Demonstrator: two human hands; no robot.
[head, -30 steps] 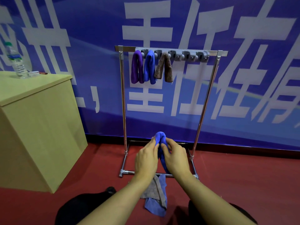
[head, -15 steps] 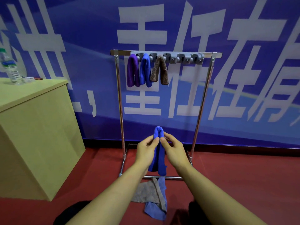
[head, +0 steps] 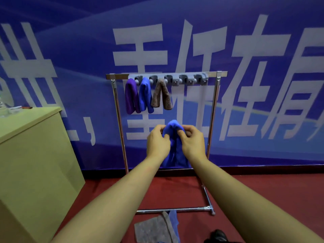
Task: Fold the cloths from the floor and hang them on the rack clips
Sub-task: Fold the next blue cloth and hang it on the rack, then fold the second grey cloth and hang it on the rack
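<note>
Three cloths hung on the rack (head: 121, 123), left to right: purple cloth (head: 130, 98), blue hung cloth (head: 145, 96), brown cloth (head: 161, 96), each folded over a clip in the grey clip strip (head: 185, 78); right-hand clips bare. One more folded blue cloth (head: 173, 137) held up in front of the rack, below the hung ones, gripped from both sides: left hand (head: 157, 142) with fingers curled into its left edge near the fold, right hand (head: 192, 142) pinching the right edge between thumb and fingertips, lower part of the cloth hanging between the wrists. Two cloths on the floor, near the rack's front bar: grey floor cloth (head: 150, 228) lying flat, blue floor cloth (head: 174, 220) just beside it on the right and partly under it.

Red floor (head: 263, 199), blue banner (head: 263, 120) with large white characters as the far wall, yellow-green cabinet (head: 35, 163) at the left.

On the cabinet's far edge a few small items, blurred and cut off by the left border, not identifiable. Dark shape at the bottom edge, right of the floor cloths, cropped and unclear. Blue floor cloth largely hidden by the grey one.
</note>
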